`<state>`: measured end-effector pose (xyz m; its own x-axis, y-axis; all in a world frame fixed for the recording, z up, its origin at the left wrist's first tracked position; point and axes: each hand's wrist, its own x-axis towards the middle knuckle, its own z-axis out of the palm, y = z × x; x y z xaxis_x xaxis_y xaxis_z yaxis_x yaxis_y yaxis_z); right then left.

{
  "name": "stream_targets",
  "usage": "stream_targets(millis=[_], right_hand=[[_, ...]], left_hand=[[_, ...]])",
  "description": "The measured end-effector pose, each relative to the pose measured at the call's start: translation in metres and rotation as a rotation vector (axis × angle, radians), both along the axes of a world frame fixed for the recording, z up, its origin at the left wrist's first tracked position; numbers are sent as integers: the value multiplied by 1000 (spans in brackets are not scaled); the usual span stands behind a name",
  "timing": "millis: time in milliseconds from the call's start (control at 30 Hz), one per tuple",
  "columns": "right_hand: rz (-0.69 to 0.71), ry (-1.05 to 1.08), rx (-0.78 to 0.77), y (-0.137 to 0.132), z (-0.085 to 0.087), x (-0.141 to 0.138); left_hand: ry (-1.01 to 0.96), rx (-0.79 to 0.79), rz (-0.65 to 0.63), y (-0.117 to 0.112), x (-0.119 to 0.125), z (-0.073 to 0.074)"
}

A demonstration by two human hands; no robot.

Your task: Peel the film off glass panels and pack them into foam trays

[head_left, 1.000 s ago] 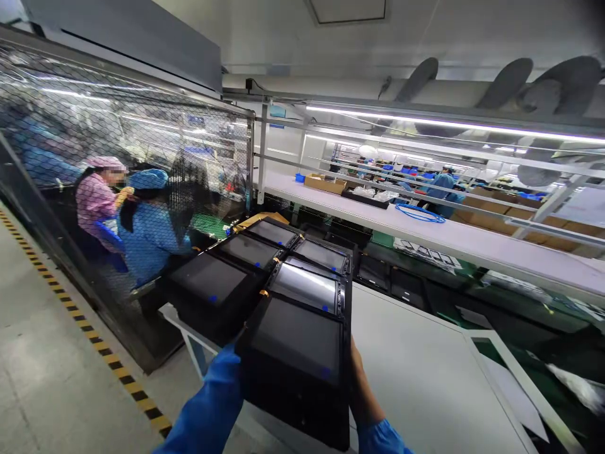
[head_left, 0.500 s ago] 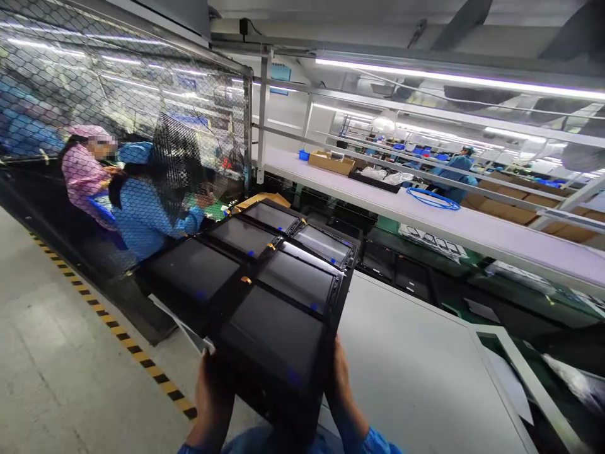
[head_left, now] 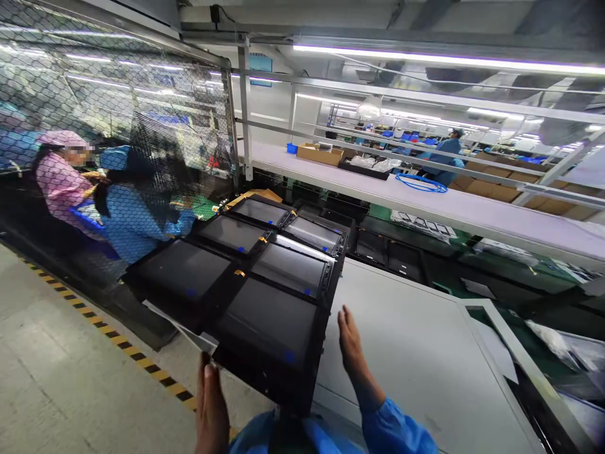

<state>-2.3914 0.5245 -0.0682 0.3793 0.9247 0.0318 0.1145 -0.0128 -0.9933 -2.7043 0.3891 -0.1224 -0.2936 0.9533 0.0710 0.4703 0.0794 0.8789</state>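
A black tray (head_left: pixel 215 318) holds several flat dark display panels (head_left: pixel 269 321) in two rows, with small blue tabs and orange tape-like strips on them. Its near end juts out toward my body, over the edge of the white surface. My right hand (head_left: pixel 353 347) is off the tray's right side, held over the white surface, with its fingers stretched out and nothing in them. Just beyond the tray's near left corner, my left hand (head_left: pixel 212 403) is upright with straight fingers, also holding nothing. Whether its fingertips touch the corner I cannot tell.
A white tabletop (head_left: pixel 397 334) extends right of the tray. Black trays (head_left: pixel 390 255) lie behind it under a long shelf (head_left: pixel 350 180), which carries a cardboard box (head_left: pixel 319 154) and a blue cable coil (head_left: pixel 420 183). Two people sit behind netting (head_left: pixel 189 126) at left.
Both hands have come off the tray's near end. My right hand has moved away to the right, my left hand slightly down. The tray now sits without being held.
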Motion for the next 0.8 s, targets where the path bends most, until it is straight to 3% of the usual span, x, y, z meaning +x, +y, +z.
stream_targets(millis=[67,133,167,267,367,467,533,700,800], right_hand=[[-53,-238,156,14,32,15],[32,-502,337,37,73,22],[109,-636,400,53,94,22],[333,-995,391,112,146,15],[499,-1214,178,168,172,7],[581,-1319,51,199,176,5],[590,-1357,55,207,174,7],[571,-1354,75,202,175,7],[496,-1268,108,185,175,6]], left_hand=[[-31,270,246,-7,3,22],[15,610,272,-3,1,60],[76,704,122,5,-3,83],[385,640,-299,56,-13,149],[647,481,-573,125,-14,186],[782,243,-758,179,-4,196],[823,155,-818,198,4,198],[852,131,-866,210,17,200],[864,121,-845,214,18,198]])
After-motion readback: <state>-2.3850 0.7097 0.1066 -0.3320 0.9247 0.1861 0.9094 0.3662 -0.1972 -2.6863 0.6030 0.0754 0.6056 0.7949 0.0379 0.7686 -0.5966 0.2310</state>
